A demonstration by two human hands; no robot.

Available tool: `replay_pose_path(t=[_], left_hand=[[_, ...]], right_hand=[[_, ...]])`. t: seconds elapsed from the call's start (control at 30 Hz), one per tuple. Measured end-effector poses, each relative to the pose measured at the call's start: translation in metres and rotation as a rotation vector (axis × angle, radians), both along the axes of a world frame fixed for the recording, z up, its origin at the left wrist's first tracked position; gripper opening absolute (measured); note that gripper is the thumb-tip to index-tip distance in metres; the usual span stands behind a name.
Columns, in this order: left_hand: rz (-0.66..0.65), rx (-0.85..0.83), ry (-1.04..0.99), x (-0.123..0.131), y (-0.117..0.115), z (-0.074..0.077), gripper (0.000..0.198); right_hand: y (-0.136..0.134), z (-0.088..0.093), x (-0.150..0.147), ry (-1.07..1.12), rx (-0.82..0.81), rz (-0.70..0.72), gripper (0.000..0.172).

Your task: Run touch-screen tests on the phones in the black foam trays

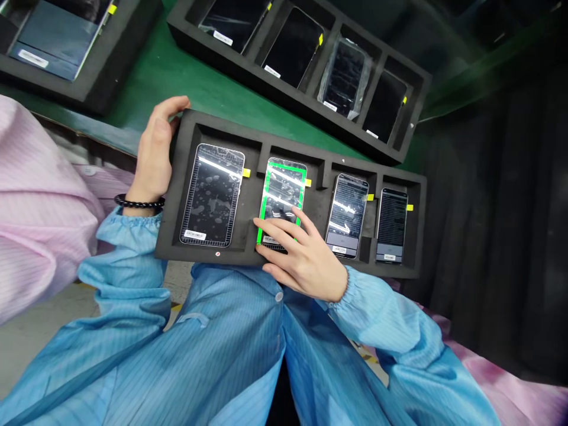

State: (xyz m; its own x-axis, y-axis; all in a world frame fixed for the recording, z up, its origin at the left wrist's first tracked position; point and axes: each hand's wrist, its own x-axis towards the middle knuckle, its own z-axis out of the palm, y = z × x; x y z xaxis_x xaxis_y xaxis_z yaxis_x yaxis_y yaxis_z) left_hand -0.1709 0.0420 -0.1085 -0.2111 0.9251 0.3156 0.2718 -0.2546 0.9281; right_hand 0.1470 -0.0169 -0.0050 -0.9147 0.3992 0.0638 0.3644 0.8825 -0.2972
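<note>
The left hand (155,151) is held out ahead on the left, its back turned up. Its knuckles are bent in a clamp and the thumb is set apart. The right hand (302,257) lies lower, near the middle, palm down, with its fingers (277,228) spread flat and pointing left. Both elbows are bent.

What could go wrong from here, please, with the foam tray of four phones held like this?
1. The foam tray seems to hang off the green table, gripped only at one end by the left hand; it could tip and spill the far phone.
2. Fingertips of the right hand rest on the green-bordered phone, which may smudge or press its screen.
</note>
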Motion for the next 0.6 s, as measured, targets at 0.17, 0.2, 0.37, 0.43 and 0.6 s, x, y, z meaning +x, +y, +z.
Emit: replay_pose_path(t=[0.17,0.2,0.37,0.43,0.6], left_hand=[[0.001,0.011,0.009,0.003,-0.001,0.002,0.054],[0.001,0.013,0.003,0.004,-0.002,0.003,0.051],[-0.034,-0.001,-0.005,0.004,-0.003,0.005,0.051],[-0.037,-0.011,-0.008,0.002,0.001,0.003,0.051],[0.043,-0.024,-0.017,0.001,0.021,-0.003,0.055]], right_hand=[[0.003,0.006,0.027,-0.020,0.003,-0.029,0.031],[0.003,0.008,0.034,-0.029,-0.004,-0.052,0.030],[0.001,0.016,0.058,-0.055,-0.010,-0.131,0.029],[0.003,0.020,0.059,-0.048,0.004,-0.148,0.030],[0.026,0.030,0.041,0.018,0.095,-0.160,0.030]])
